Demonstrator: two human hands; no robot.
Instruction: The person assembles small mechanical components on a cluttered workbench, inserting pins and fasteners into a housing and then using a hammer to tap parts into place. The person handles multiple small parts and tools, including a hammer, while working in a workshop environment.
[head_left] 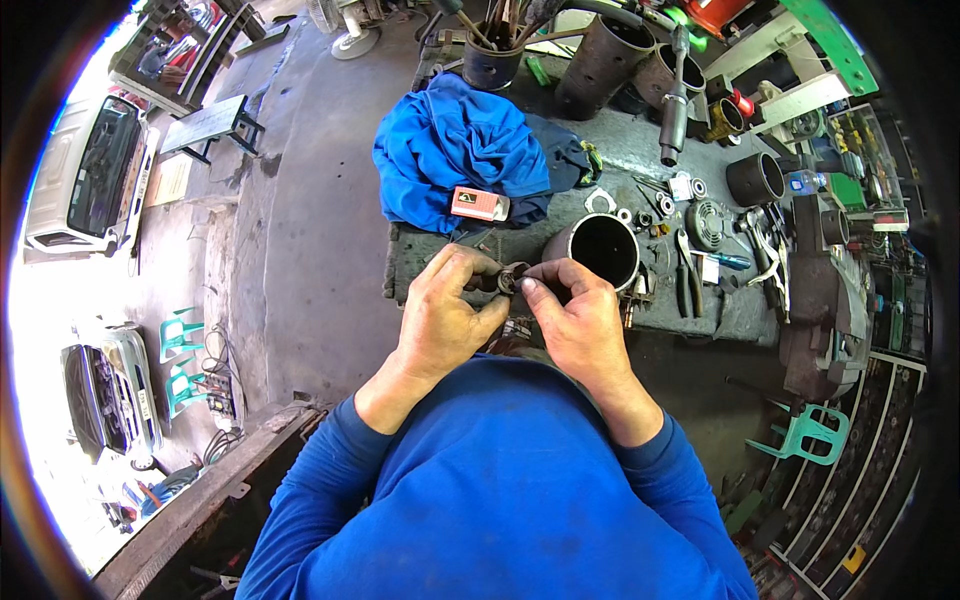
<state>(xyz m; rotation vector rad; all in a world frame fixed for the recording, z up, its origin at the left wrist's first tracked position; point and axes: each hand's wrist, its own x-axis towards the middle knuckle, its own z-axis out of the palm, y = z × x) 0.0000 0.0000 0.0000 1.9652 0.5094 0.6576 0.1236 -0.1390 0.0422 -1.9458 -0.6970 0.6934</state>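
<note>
Nearest to us is the blue long-sleeved top [500,480], soft and creased, with both sleeves running up from the lower edge. From them our left hand [445,315] and right hand [575,320] meet over the near edge of the workbench [720,310], a grey, stained, greasy slab. Between them we hold a small round metal part [510,279], dark and ring-like; its finer shape is too small to tell. The left thumb and fingers curl around one side of it, pressed close together. The right thumb and forefinger pinch its other side, with the remaining fingers folded in beside them.

Just behind the part, a dull steel cylinder [600,250] lies tilted on the bench, its open mouth facing us and its inside dark; we cannot tell whether anything is in it. A crumpled blue cloth [455,150] lies farther back, with a small orange box [478,203] on its near edge. Beyond it, a dark round can [490,65] holds upright tools, and two rusty brown cylinders [615,60] stand open beside it. Loose washers and small rings [660,205] are scattered to the right, near pliers [688,285] with dark handles. A green plastic chair [812,430] stands on the concrete floor [300,250].
</note>
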